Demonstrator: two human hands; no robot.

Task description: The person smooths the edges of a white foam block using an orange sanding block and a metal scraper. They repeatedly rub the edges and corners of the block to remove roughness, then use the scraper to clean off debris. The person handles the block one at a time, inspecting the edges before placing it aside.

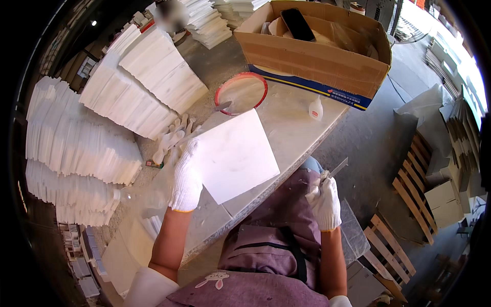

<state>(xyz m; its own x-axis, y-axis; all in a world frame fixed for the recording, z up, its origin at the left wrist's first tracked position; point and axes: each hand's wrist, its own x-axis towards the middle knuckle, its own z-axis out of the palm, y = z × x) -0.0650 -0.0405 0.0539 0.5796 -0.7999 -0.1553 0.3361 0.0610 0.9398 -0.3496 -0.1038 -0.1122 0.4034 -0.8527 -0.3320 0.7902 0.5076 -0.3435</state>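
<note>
A flat white square panel (238, 156) is tilted above the pale work table (220, 217). My left hand (186, 176), in a white knit glove, is closed on the panel's left edge, its fingertips partly hidden. Away from the panel, over my right thigh, my right hand (325, 204) wears a matching glove. It is closed around a tool with a narrow flat metal blade (339, 168), like a scraper, pointing up and right; its handle is mostly covered. Beyond the panel lies a red-rimmed round dish (266, 92) with a small metal blade (223, 106) in it.
Tall stacks of white panels (76, 138) line the left side. Loose white gloves (171, 138) lie beside them. A small white squeeze bottle (315, 109) and a cardboard box (317, 61) holding a black phone (297, 24) are at the far right. Wooden pallets (415, 179) stand right.
</note>
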